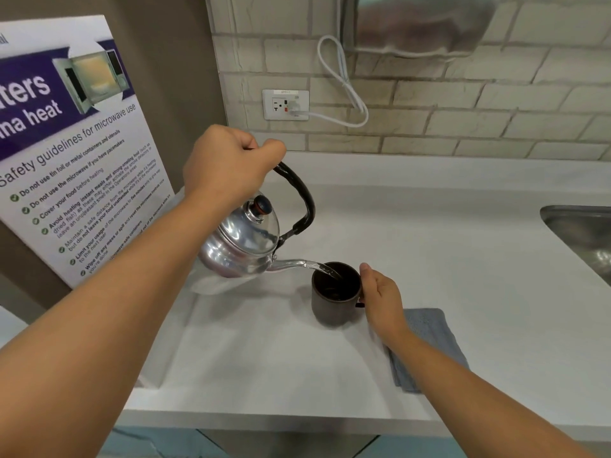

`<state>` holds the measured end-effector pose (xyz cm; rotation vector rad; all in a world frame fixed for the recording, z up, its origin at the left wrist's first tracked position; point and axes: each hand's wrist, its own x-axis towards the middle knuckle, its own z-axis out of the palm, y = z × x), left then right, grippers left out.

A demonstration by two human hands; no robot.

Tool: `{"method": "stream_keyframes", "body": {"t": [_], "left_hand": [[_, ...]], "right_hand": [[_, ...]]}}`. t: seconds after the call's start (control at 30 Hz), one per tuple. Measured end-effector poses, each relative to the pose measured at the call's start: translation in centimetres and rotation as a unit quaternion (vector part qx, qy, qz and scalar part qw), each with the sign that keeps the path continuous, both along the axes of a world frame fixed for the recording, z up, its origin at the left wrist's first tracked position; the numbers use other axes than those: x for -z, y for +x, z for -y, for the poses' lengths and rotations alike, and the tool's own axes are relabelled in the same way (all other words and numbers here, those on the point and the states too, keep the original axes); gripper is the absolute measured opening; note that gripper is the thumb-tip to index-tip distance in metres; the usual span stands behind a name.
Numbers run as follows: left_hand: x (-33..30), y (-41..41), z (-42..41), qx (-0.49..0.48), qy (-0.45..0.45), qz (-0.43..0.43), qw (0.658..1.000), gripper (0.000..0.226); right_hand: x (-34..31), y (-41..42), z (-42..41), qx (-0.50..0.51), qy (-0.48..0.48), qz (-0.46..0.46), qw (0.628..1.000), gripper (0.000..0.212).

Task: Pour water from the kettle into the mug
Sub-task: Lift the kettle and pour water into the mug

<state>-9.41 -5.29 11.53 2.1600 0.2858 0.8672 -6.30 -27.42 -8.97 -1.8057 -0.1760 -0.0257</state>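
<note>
Your left hand (228, 163), fingers clenched round kettle (244, 242) handle, tilts kettle mid-frame; water streams into mug (334, 294) on bench (446, 259); your right hand (380, 299) fingers curl round mug handle

White table (463, 259) across the middle, a folded grey cloth (433, 338) lying on it near the front. Steel sink (582, 233) at the right edge. On the brick wall (496, 104), an outlet (285, 104) with a white cord (344, 81) plugged in, looping upward. A microwave safety poster (76, 153) leans at left.
</note>
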Motion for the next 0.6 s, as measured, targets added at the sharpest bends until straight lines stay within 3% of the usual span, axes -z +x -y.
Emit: {"method": "stream_keyframes", "body": {"t": [0.6], "left_hand": [[-1.11,0.74,0.88,-0.013,0.105,-0.021,0.994,0.040]], "right_hand": [[0.13,-0.03,0.02,0.002,-0.010,-0.001,1.000,0.054]]}}
